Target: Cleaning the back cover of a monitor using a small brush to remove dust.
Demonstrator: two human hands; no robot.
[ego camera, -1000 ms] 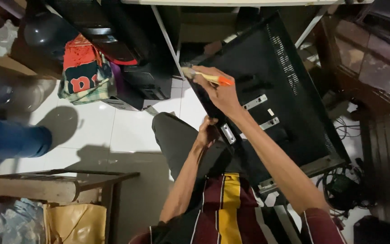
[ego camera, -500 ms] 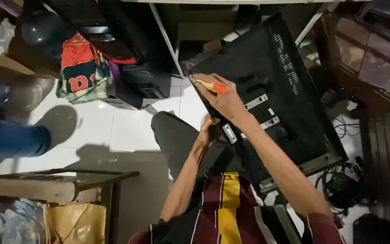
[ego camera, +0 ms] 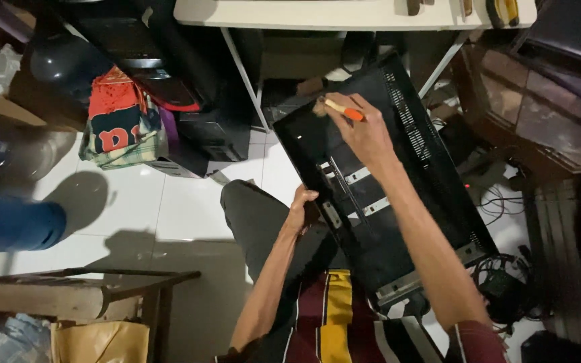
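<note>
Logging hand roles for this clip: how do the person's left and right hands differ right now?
The right hand reaches far up the black panel with its arm stretched out; the left hand stays close to the body at the panel's lower left edge. The right hand holds an orange-handled brush; the left hand holds no tool, only the panel edge. Both touch the same panel.

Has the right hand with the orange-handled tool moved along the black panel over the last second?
Yes. The right hand with the orange-handled tool has shifted toward the black panel's upper end, farther from its metal brackets than before.
</note>
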